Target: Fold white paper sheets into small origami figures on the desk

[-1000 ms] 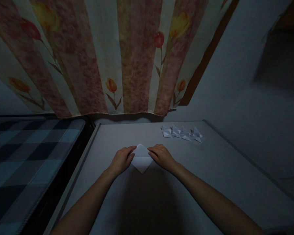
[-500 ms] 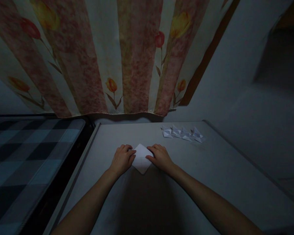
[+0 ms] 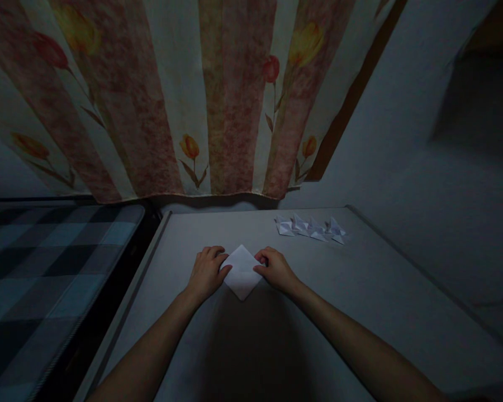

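A white piece of paper [image 3: 242, 273], shaped like a diamond with one corner toward me, lies at the middle of the white table. Its left corner is pinched by my left hand [image 3: 208, 271], the thumb on top and the fingers curled at the edge. On the opposite side, my right hand [image 3: 275, 268] grips the right corner between thumb and bent fingers. Behind and to the right, several folded white paper shapes [image 3: 310, 228] with upright points stand in a row.
The white tabletop [image 3: 339, 296] has raised edges at left and right. A striped curtain with tulips [image 3: 235, 100] hangs behind it. On the left is a checked mattress [image 3: 58, 268], with a dark gap between it and the table. The room is dim.
My fingers have shifted outward to the paper's side corners, so more of its surface shows. The thumbs now press nearer the edges. The folded shapes stay where they were.
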A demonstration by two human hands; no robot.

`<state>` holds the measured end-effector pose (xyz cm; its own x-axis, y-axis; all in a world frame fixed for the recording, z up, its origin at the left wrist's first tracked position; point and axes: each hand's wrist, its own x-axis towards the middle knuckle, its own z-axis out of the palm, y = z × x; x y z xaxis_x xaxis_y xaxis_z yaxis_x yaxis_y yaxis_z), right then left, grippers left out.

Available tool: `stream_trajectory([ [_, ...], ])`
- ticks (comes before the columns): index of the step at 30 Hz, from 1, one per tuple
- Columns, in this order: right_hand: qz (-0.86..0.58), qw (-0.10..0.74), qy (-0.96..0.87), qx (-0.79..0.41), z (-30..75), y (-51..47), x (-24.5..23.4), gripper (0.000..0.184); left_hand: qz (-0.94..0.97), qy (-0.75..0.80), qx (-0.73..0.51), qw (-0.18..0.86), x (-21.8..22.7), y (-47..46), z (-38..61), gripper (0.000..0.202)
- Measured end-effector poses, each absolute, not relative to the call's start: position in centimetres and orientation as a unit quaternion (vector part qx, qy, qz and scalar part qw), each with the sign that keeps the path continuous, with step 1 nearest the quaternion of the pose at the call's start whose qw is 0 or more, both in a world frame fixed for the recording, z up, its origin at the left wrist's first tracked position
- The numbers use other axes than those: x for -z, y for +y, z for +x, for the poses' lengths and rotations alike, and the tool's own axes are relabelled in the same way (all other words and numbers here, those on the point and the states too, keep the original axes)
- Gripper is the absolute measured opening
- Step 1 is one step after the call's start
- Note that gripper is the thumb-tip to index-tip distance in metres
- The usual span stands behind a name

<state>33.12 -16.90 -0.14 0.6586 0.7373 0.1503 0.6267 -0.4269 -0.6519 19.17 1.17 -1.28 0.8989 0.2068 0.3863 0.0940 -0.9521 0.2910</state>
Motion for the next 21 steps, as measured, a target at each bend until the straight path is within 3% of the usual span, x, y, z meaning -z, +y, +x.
stream_trajectory([
  [7,-0.756,0.474,-0.448,0.058,32.4,-17.3,-1.9,0.010,0.926,0.038,-0.346,0.147,0.6,1.0,18.8,0.014],
  [12,-0.689,0.481,-0.514,0.175,32.3,-17.9,-1.9,0.012,0.889,0.014,-0.446,0.100,0.3,0.9,18.5,0.014],
  [15,-0.701,0.440,-0.535,0.170,32.7,-18.1,-1.0,0.014,0.908,0.007,-0.409,0.087,0.5,1.1,18.4,0.015],
  [21,-0.766,0.340,-0.543,0.054,33.2,-18.2,0.5,0.027,0.971,0.014,-0.216,0.107,1.2,1.2,18.8,0.023],
])
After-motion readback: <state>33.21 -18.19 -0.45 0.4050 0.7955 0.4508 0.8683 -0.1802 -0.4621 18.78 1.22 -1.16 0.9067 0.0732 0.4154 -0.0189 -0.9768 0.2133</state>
